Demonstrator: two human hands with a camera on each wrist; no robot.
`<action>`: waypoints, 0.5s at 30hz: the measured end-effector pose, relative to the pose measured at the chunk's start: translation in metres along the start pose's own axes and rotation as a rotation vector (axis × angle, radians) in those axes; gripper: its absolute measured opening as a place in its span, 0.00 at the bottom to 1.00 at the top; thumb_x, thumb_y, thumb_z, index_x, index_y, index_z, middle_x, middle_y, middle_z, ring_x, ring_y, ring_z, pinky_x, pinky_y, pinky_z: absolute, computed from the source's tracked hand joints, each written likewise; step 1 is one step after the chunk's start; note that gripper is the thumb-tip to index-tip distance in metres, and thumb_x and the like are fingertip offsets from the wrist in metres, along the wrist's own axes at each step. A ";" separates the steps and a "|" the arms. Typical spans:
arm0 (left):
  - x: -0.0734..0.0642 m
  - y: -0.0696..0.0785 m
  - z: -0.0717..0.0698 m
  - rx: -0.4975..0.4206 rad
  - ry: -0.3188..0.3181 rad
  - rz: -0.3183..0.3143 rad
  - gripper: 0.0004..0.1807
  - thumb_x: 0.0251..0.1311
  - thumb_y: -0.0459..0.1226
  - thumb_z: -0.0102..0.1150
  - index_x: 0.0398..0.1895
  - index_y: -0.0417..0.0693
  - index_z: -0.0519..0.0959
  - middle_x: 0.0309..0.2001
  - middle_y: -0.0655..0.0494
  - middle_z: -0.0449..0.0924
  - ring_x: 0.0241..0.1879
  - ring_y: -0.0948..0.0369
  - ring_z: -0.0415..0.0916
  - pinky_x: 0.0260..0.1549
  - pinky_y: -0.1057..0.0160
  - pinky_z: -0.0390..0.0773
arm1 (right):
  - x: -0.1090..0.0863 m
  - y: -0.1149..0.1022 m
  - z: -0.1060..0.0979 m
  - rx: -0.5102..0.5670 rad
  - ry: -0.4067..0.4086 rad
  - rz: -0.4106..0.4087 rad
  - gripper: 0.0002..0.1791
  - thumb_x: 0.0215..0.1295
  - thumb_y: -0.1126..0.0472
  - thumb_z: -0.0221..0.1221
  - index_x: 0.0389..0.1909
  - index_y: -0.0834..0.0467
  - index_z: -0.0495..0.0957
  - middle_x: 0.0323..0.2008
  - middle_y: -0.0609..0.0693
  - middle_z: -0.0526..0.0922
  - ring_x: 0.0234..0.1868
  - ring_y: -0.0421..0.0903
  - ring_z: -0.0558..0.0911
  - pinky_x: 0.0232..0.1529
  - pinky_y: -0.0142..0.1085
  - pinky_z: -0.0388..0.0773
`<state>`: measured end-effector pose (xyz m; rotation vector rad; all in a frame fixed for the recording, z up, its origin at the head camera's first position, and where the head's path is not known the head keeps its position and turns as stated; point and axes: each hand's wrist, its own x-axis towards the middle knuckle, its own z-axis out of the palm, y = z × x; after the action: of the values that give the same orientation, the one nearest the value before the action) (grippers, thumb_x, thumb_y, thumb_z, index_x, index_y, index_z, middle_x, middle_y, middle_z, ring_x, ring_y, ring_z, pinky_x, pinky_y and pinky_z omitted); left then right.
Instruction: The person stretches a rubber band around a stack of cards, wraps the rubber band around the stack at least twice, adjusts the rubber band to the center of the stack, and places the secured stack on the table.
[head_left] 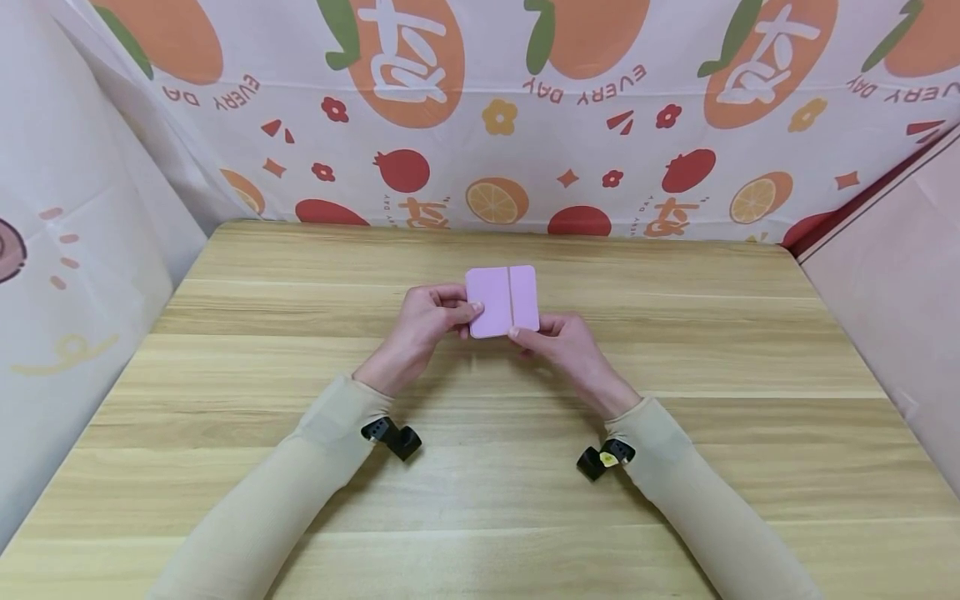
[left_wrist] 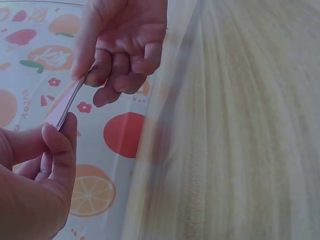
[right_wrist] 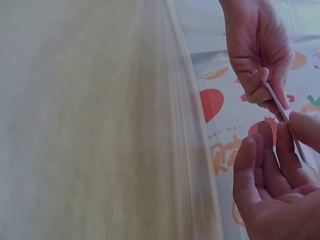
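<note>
Both hands hold a small pink-purple square card with rounded corners above the table. A narrow tan stripe crosses its face, right of the middle. The left hand pinches its left side, thumb on the front face. At the lower right corner the right hand pinches it between thumb and fingers. Seen edge-on in the left wrist view, the card looks thin and layered. The right wrist view also shows the thin edge of the card between the two hands. Whatever is on its back is hidden.
A wood-grain table lies beneath the hands. Behind it hangs a white cloth with a fruit print, and pale cloths line the left and right sides. Black wrist devices sit at both sleeve cuffs.
</note>
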<state>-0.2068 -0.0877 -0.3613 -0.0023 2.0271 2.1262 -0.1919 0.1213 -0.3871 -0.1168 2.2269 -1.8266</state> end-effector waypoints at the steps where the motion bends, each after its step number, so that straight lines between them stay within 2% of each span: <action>1: 0.000 0.000 0.000 -0.005 0.001 -0.001 0.09 0.61 0.25 0.61 0.43 0.28 0.79 0.26 0.55 0.80 0.22 0.64 0.72 0.26 0.68 0.72 | 0.000 0.000 0.000 0.005 -0.001 -0.002 0.14 0.62 0.58 0.66 0.41 0.66 0.85 0.32 0.60 0.86 0.33 0.47 0.81 0.38 0.37 0.74; 11: 0.000 -0.002 0.003 -0.030 0.027 -0.003 0.07 0.61 0.24 0.60 0.41 0.28 0.79 0.23 0.56 0.78 0.21 0.64 0.70 0.26 0.68 0.72 | 0.001 0.003 0.003 0.046 0.017 0.005 0.14 0.63 0.59 0.66 0.40 0.68 0.84 0.33 0.60 0.86 0.33 0.46 0.82 0.39 0.35 0.76; 15: 0.000 -0.002 0.006 -0.034 0.008 0.002 0.08 0.61 0.24 0.61 0.42 0.27 0.79 0.24 0.55 0.80 0.21 0.65 0.72 0.25 0.68 0.73 | -0.001 0.003 0.006 0.054 0.017 -0.005 0.14 0.63 0.59 0.66 0.40 0.68 0.84 0.33 0.61 0.86 0.33 0.46 0.82 0.40 0.35 0.75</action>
<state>-0.2057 -0.0815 -0.3625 -0.0137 1.9952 2.1651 -0.1891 0.1159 -0.3906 -0.0968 2.1884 -1.8955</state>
